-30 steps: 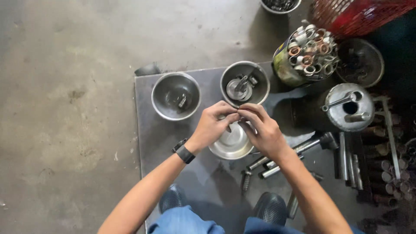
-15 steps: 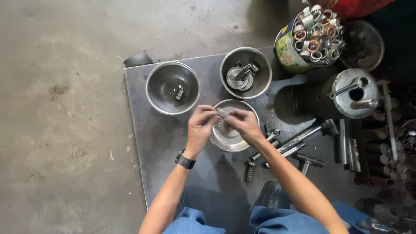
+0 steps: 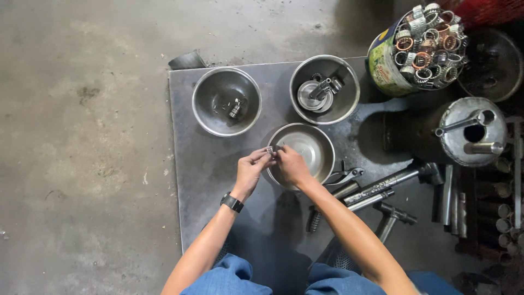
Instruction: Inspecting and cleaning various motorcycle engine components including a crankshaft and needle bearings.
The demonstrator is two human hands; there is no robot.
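Steel bowls crowd the grey metal plate (image 3: 207, 186) that lies on the concrete floor. Over the left rim of the nearest shallow steel bowl (image 3: 314, 147), the left hand (image 3: 250, 173) and the right hand (image 3: 290, 166) meet, fingertips pinched together on a small ribbed metal part (image 3: 269, 149). The part is tiny in this view, so which hand carries most of the hold I cannot tell; both look closed on it.

The grip is fingertips only, and the part sits right above the bowl's edge. A slip could send it either into the bowl or out onto the plate, where it might roll toward the loose grey steel shafts and pliers (image 3: 349, 177) lying just right of the bowl.

Farther off stand a deep steel bowl with a few small pieces (image 3: 226, 101) on the left and a deep steel bowl holding a disc and fittings (image 3: 325, 90) on the right, both close together. A part dropped into the wrong bowl would get mixed with the others.

At far right, the tin can packed with ring-shaped bearings (image 3: 417, 49) is well apart.
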